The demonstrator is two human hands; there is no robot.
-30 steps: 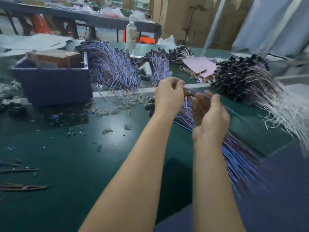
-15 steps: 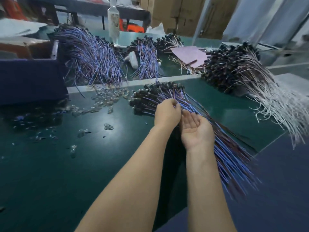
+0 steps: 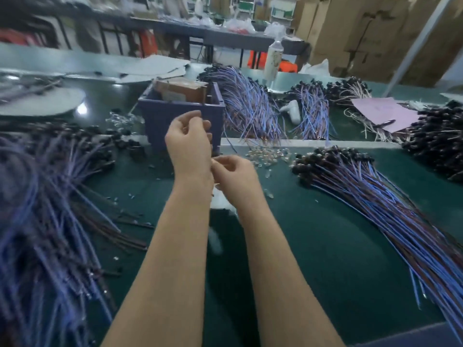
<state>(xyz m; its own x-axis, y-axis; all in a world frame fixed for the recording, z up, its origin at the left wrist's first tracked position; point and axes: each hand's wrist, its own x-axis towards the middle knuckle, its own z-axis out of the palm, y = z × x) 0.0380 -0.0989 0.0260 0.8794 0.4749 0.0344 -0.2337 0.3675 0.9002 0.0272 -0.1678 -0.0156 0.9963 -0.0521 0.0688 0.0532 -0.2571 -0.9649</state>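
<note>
My left hand (image 3: 188, 146) hovers above the green table (image 3: 313, 246) in front of a blue bin (image 3: 160, 121); its fingers are loosely curled and nothing shows between them. My right hand (image 3: 236, 179) sits just below and right of it, fingertips curled in close to the left wrist; whether it pinches anything is unclear. A bundle of blue and brown wires with black caps (image 3: 375, 196) lies on the table to the right, apart from both hands. A whitish blur (image 3: 221, 200) shows under the wrists.
A big pile of similar wires (image 3: 50, 209) fills the left side. Small clear pieces (image 3: 268, 155) are scattered behind my hands. More wire bundles (image 3: 250, 106), a bottle (image 3: 274, 58), a pink sheet (image 3: 383, 111) and a black-capped pile (image 3: 438, 141) lie further back.
Both hands have let go of the wire bundle, which now lies to the right. The view has swung left, and my hands have come up in front of the blue bin.
</note>
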